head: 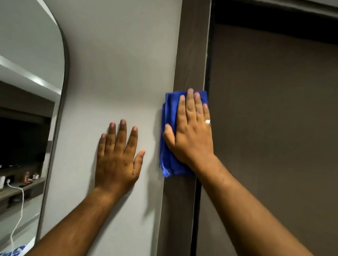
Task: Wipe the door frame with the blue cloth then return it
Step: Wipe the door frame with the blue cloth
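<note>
The dark brown door frame [192, 47] runs vertically through the middle of the view. A folded blue cloth [167, 148] lies flat against it at mid height, overlapping the frame's left edge. My right hand [191, 132] presses on the cloth with fingers extended and pointing up, a ring on one finger. My left hand [118, 156] rests flat on the pale wall [120, 49] to the left of the frame, fingers spread, holding nothing.
The brown door [284, 129] fills the right side, shut within the frame. An arched mirror [18, 101] hangs on the wall at left, reflecting a shelf with small items and a white cable.
</note>
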Tool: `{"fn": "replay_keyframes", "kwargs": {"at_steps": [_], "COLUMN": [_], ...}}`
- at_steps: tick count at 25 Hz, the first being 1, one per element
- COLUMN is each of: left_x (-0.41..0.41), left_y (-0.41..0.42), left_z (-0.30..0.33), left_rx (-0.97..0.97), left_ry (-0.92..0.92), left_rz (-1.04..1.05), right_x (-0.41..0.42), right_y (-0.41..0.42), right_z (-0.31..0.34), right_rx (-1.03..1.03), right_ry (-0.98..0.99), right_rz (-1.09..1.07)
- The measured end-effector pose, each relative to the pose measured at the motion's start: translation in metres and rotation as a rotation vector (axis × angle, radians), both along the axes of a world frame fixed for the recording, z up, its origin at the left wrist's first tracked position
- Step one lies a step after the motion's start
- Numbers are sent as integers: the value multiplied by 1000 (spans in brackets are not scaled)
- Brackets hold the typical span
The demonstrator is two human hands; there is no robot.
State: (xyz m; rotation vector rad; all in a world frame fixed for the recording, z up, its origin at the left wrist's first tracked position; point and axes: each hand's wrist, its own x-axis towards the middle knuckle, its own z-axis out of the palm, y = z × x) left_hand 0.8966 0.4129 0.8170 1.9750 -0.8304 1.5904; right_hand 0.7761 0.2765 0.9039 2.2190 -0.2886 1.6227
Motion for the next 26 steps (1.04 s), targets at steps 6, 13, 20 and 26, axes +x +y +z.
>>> {"fn": "replay_keyframes", "kwargs": {"at_steps": [6,13,20,26], "left_x": [0,-1,8,-9], "left_y": [0,9,3,14], "left_z": [-13,-51,-78,-79], "left_rx": [51,104,76,167], "left_ry": [18,44,18,113], "left_rz": [25,21,55,35], "right_x": [10,-6,10,-13], "right_y": [-1,-2,-4,8], "right_z": [-93,-188,-153,-233], "right_rx": [50,-28,80,180], "right_ry": [-100,17,-88,105], "right_rz": [62,32,45,129]}}
